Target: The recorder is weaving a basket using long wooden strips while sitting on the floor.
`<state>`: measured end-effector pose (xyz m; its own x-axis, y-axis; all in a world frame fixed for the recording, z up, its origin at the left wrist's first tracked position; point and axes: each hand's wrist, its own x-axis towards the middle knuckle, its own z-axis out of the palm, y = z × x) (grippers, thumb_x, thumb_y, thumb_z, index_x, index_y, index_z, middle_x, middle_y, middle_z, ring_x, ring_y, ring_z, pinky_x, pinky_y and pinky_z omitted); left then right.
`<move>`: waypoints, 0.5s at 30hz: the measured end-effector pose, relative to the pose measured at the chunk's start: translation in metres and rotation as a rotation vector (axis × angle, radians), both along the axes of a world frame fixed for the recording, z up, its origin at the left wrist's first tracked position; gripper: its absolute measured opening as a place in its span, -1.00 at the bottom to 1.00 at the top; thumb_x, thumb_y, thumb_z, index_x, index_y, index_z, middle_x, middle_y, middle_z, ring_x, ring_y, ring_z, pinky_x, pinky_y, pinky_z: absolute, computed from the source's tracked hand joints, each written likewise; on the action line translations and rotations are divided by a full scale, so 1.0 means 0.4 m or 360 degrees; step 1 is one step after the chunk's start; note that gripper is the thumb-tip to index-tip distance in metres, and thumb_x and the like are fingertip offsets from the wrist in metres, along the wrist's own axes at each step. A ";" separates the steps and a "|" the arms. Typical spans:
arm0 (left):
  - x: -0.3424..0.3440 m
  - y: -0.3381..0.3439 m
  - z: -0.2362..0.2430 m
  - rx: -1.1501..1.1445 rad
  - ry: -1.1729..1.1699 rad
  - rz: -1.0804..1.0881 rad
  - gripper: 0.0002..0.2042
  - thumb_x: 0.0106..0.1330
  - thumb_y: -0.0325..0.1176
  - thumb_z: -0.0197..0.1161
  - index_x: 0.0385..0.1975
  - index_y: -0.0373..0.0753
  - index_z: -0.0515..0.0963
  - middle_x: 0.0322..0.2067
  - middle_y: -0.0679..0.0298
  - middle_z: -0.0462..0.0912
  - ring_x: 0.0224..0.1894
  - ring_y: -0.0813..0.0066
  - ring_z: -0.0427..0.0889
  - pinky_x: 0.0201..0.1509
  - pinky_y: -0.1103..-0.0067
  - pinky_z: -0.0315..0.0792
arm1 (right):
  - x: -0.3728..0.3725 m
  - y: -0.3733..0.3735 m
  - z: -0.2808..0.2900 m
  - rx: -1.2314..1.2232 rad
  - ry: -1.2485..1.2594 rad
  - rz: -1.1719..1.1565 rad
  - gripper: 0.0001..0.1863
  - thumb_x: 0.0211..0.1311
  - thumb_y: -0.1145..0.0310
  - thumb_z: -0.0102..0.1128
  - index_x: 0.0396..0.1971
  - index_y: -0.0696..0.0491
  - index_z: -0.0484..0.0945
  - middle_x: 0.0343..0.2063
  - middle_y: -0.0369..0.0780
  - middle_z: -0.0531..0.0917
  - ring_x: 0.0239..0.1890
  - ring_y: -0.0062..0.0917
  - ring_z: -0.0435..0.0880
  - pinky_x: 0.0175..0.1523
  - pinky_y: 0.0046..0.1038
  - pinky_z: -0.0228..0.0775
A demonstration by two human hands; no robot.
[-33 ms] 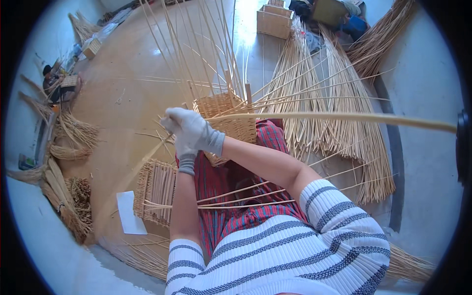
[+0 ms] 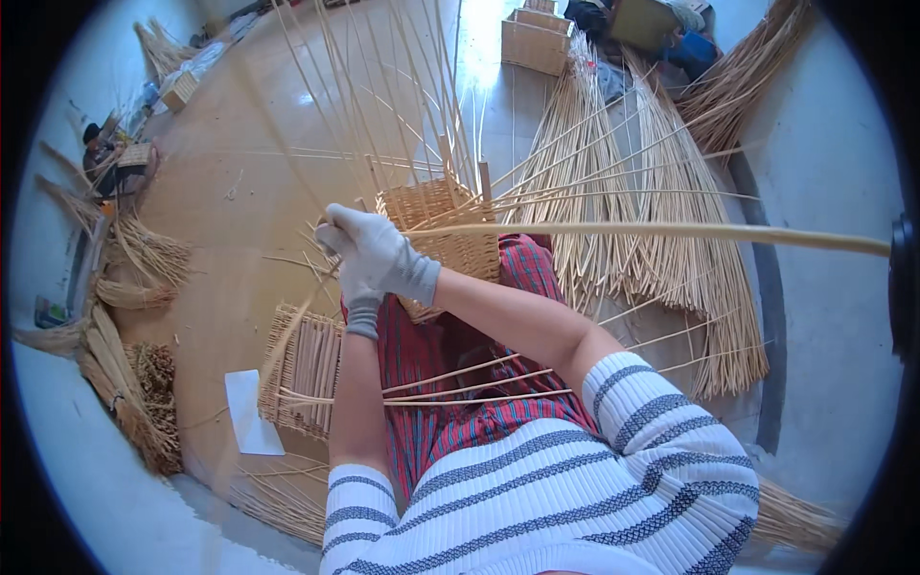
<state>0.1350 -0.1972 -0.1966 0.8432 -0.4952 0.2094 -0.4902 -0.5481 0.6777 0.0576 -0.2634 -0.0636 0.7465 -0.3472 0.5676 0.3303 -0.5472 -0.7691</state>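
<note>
Light grey knitted gloves cover both my hands, which are pressed together at the left side of a half-woven wicker basket point(image 2: 452, 247) on my lap. My right hand point(image 2: 381, 251) lies over the left, its fingers closed around a pale wicker rod that is blurred by motion. Beneath it, my left hand point(image 2: 355, 280) is closed too, and what it grips is hidden. Long upright rods point(image 2: 383, 105) rise from the basket, with short wooden stakes point(image 2: 485, 182) at its corners. Another long rod point(image 2: 652, 228) runs from near my hands toward the right edge.
A second woven piece point(image 2: 305, 374) with a slatted middle lies left of my lap, next to a white sheet point(image 2: 253, 412). Big bundles of rods point(image 2: 661, 220) lean at the right. Wooden boxes point(image 2: 537, 43) stand at the back. Another person point(image 2: 105, 158) sits far left, holding a basket.
The blurred rod at my hands has swung: it now arcs up toward the top left as well as downward. Both hands stay nearly in place.
</note>
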 end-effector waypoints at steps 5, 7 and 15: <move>0.005 0.026 -0.059 -0.0461 0.0226 -0.0278 -0.65 0.30 -0.37 0.32 0.06 -0.28 0.53 -0.11 0.31 0.63 -0.09 0.49 0.61 -0.01 0.52 0.54 | -0.152 -0.024 -0.072 0.0201 -0.0014 0.0056 -0.90 0.29 0.50 0.09 -0.23 0.13 0.51 -0.41 -0.07 0.66 -0.33 -0.18 0.70 -0.20 -0.34 0.54; -0.004 0.015 -0.069 -0.1202 0.0507 -0.0391 -0.57 0.17 -0.51 0.44 0.06 -0.28 0.53 -0.13 0.33 0.62 -0.12 0.56 0.58 -0.04 0.63 0.50 | -0.180 0.019 -0.108 0.0518 -0.0249 0.0170 -0.92 0.20 0.63 0.11 -0.31 0.19 0.52 -0.35 -0.12 0.67 -0.19 -0.32 0.72 -0.04 -0.27 0.56; -0.021 0.119 -0.011 -0.0730 0.0529 -0.0550 -0.51 0.16 -0.50 0.46 0.12 -0.14 0.51 -0.12 0.33 0.60 -0.12 0.56 0.57 -0.01 0.62 0.49 | -0.306 0.019 -0.169 0.0146 -0.0050 0.0567 -0.90 0.21 0.51 0.20 -0.34 0.12 0.46 -0.36 -0.15 0.59 -0.13 -0.20 0.65 0.15 -0.24 0.50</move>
